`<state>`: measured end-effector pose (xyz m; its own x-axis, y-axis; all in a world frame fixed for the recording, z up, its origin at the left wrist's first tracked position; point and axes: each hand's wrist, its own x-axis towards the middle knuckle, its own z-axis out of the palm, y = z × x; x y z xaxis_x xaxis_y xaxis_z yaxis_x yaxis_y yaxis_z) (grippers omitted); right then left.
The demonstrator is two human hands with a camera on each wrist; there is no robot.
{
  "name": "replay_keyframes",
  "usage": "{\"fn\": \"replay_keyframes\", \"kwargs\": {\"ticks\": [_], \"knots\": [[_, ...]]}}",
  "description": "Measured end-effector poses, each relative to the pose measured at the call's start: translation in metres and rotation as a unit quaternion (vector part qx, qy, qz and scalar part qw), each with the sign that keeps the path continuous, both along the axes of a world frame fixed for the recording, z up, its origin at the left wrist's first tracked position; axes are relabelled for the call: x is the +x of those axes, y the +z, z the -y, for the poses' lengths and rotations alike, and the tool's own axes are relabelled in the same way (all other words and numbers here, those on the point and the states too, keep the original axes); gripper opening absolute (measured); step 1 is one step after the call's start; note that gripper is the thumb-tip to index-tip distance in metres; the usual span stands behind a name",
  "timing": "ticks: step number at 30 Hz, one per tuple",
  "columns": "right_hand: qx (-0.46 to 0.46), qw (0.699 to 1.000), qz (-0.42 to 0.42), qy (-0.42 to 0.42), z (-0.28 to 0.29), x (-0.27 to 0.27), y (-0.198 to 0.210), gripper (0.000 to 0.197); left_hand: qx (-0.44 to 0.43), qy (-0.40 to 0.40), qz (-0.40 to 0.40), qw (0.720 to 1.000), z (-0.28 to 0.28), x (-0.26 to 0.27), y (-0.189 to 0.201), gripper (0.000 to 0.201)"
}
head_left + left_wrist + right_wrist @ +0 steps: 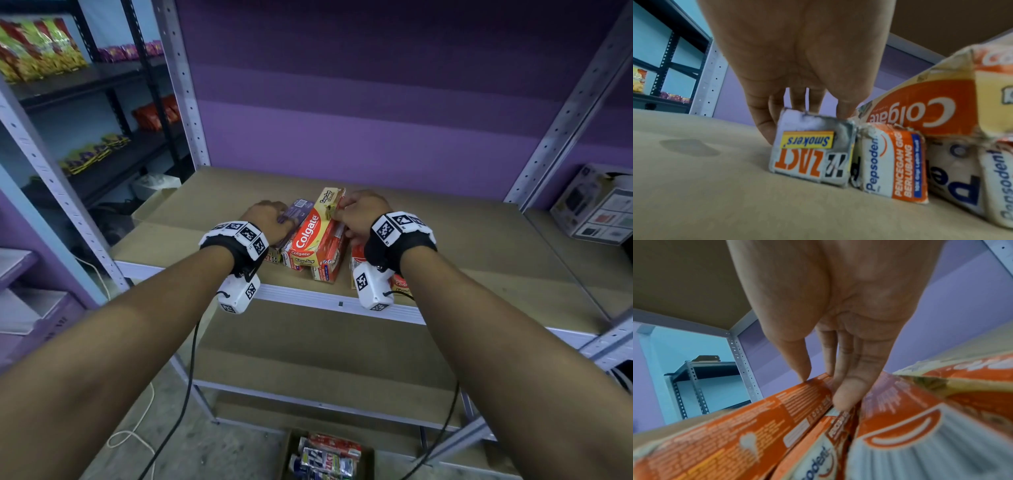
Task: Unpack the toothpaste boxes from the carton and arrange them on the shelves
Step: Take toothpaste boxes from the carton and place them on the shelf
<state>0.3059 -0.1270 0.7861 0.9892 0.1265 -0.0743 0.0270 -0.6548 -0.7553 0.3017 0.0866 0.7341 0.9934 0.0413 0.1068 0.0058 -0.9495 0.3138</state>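
Resting on the middle shelf board (445, 240), near its front edge: one cluster of toothpaste boxes, mixed brands, lying lengthwise front to back.

Item, ZACT Smokers' box (812, 155): leftmost in the row, end flap facing the left wrist camera, corners scuffed. The left hand (270, 219) lies over its top; fingers (764, 126) curl down its far side and the thumb sits at the other side, so the hand grips this box across its width.

Item, Pepsodent box (892, 162): just beside the ZACT box, touching or nearly so; end flap frayed.

Item, Colgate box (308, 236): lies tilted on top of the lower boxes, between the two hands, held by neither as far as the views show.

Item, orange Pepsodent boxes (760, 426): under the right hand (359, 216). Thumb and fingertips (846, 394) press into the seam between two boxes, a narrow pinch on a box edge; which box it holds cannot be told.

Handling, judged: thin cardboard cartons, light, stiff along their length but easily dented at worn flaps. Faces look smooth and may slide on each other. Best taken across the long sides near mid-length, not by the flaps. The tilted Colgate box could slip off if the lower boxes shift.

Carton (329, 455): on the floor below the shelves, with further packs inside.
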Motion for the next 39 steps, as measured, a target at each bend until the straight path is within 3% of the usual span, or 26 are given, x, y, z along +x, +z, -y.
{"fn": "replay_keyframes", "kwargs": {"ticks": [5,11,17,25,32,39], "knots": [[-0.13,0.986,0.067,0.076,0.018,-0.013,0.015,0.012,0.035,-0.044,0.033,0.998,0.005,-0.012,0.022,0.055],[-0.186,0.972,0.084,0.118,0.041,-0.036,0.02,0.01,0.065,-0.179,0.088,0.978,0.019,-0.043,0.052,0.055],[-0.205,0.964,0.098,0.137,0.072,-0.054,0.026,0.015,0.111,-0.238,0.086,0.961,0.038,-0.074,0.057,0.053],[-0.181,0.966,0.104,0.155,0.103,-0.088,0.018,0.021,0.19,-0.301,0.155,0.922,0.058,-0.112,0.041,0.049],[-0.188,0.966,0.052,0.171,0.119,-0.121,-0.008,0.025,0.148,-0.327,0.149,0.922,0.069,-0.144,0.003,0.042],[-0.204,0.961,-0.044,0.182,0.128,-0.139,-0.067,0.025,0.083,-0.34,0.038,0.936,0.081,-0.162,-0.045,0.042]]}}
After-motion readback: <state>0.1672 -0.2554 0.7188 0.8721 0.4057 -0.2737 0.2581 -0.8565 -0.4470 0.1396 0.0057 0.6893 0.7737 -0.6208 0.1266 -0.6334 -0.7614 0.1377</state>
